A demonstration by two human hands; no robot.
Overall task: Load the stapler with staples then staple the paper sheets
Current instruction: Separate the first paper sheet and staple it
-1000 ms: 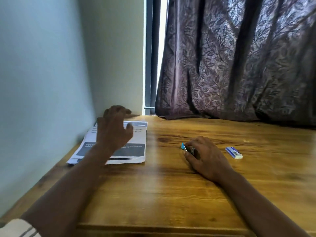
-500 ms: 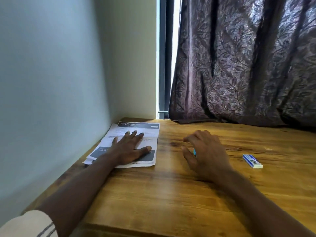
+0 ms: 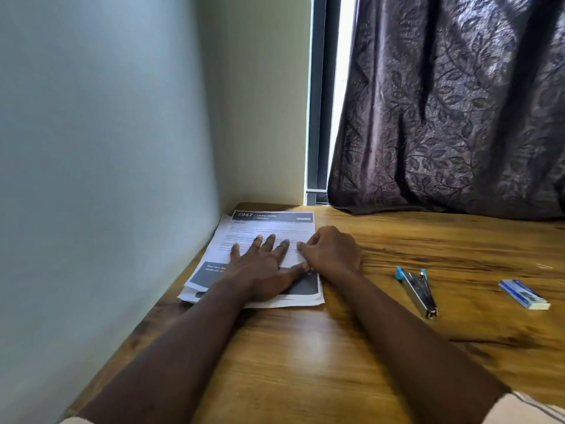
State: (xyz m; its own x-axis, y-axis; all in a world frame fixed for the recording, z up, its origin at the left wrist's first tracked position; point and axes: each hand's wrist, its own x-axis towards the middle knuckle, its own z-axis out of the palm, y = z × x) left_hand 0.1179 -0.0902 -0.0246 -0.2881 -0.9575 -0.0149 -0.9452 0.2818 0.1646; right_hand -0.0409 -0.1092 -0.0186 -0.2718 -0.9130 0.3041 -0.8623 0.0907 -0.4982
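The paper sheets (image 3: 275, 224) were parked at the table's (image 3: 305, 362) 10 o'clock corner, pressed flat under the left hand (image 3: 263, 264), fingers spread. The right hand (image 3: 331, 250) was curled at the sheets' 3 o'clock edge, fingertips on the paper; whether it was actually pinched couldn't be told. The stapler (image 3: 417, 290) was lying apart at that hand's 4 o'clock, untouched, with the staple box (image 3: 524, 294) further out at 3 o'clock.

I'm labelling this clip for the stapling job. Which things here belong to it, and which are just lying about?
For the job: paper sheets under the flat left hand, right hand pinching their right edge; stapler and staple box, untouched on the table.
Just there: curtain, wall.
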